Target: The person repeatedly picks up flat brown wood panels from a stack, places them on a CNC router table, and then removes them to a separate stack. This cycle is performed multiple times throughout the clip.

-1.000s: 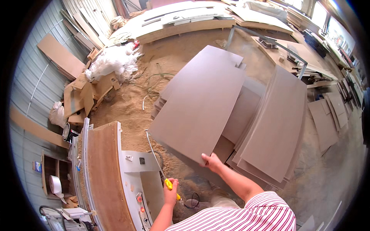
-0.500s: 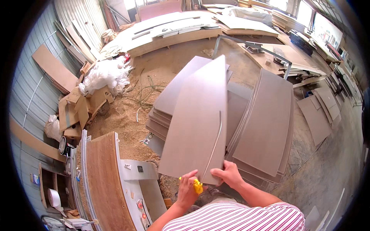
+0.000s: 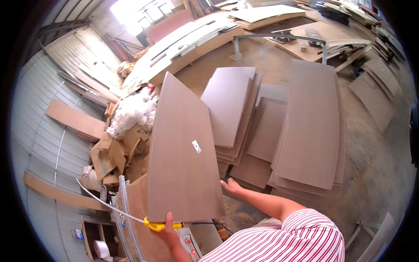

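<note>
A large brown-grey board (image 3: 183, 153) stands tilted in front of me, a small white label (image 3: 197, 146) on its face. My left hand (image 3: 166, 231) is closed round a yellow air blow gun (image 3: 156, 225) at the board's lower edge, its thumb against the board. The gun's long thin metal tube (image 3: 109, 204) points up and left, and a dark hose (image 3: 205, 223) runs off to the right. At the board's lower right edge is my right hand (image 3: 232, 187), closed on that edge, some fingers hidden behind it.
Stacked boards (image 3: 229, 109) lie just beyond, with a taller stack (image 3: 307, 126) to the right. A wood-topped bench (image 3: 136, 205) is at the lower left. Cardboard scraps (image 3: 114, 155) and white plastic sheeting (image 3: 135, 111) lie by the corrugated wall. A metal frame (image 3: 279, 36) stands behind.
The board has swung left and been turned, and a label shows on its face. My left hand moved left with the blow gun; its tube swung off the board. My right hand moved slightly left.
</note>
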A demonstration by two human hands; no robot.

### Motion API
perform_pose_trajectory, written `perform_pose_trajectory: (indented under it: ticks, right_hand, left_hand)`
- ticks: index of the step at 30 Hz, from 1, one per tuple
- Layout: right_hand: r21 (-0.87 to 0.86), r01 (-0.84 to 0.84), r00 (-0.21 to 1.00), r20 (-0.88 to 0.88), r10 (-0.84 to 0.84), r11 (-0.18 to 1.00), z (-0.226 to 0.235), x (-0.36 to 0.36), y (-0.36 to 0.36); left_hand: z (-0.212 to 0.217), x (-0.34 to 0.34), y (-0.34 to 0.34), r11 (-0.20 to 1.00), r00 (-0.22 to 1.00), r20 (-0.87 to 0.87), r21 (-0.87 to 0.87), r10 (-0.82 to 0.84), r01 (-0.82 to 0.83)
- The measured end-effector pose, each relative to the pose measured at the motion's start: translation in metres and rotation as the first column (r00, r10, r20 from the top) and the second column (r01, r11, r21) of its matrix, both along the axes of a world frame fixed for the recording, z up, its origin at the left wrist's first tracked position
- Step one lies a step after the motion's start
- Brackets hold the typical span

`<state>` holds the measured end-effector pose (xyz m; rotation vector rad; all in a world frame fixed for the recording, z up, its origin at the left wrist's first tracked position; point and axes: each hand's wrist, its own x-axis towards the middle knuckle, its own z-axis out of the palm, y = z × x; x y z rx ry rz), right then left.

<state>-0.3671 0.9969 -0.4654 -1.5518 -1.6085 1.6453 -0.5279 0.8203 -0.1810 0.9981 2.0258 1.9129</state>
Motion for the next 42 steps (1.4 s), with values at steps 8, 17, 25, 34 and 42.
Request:
perform_pose_trajectory:
  ticks: [8,17,25,34,42]
  right_hand:
    - [-0.709,-0.126,0.575,-0.622,-0.532,0.694,-0.069,-0.069,0.052]
    - [-0.677,-0.384,0.657,-0.678,-0.330,0.628,0.043,-0.114,-0.073]
    - [-0.506,-0.526,0.574,-0.804,-0.154,0.684,0.078,-0.160,-0.114]
    - [0.108,-0.389,0.453,-0.842,0.293,0.915,0.225,-0.213,-0.133]
    - [0.805,-0.465,0.689,0.067,0.721,0.370,0.368,-0.333,-0.264]
  left_hand:
    - [0.040,0.051,-0.105,0.981,0.994,0.003,0.158,0.110,-0.109]
    - [0.072,0.112,-0.354,0.649,0.597,0.261,-0.394,0.758,-0.651]
    - [0.148,0.031,-0.433,0.623,0.978,0.122,-0.755,-0.172,0.204]
    - [0.047,0.010,-0.439,0.806,0.859,-0.445,-0.395,0.252,-0.441]
    - [-0.028,-0.014,-0.526,0.172,0.250,0.534,0.192,0.808,-0.966]
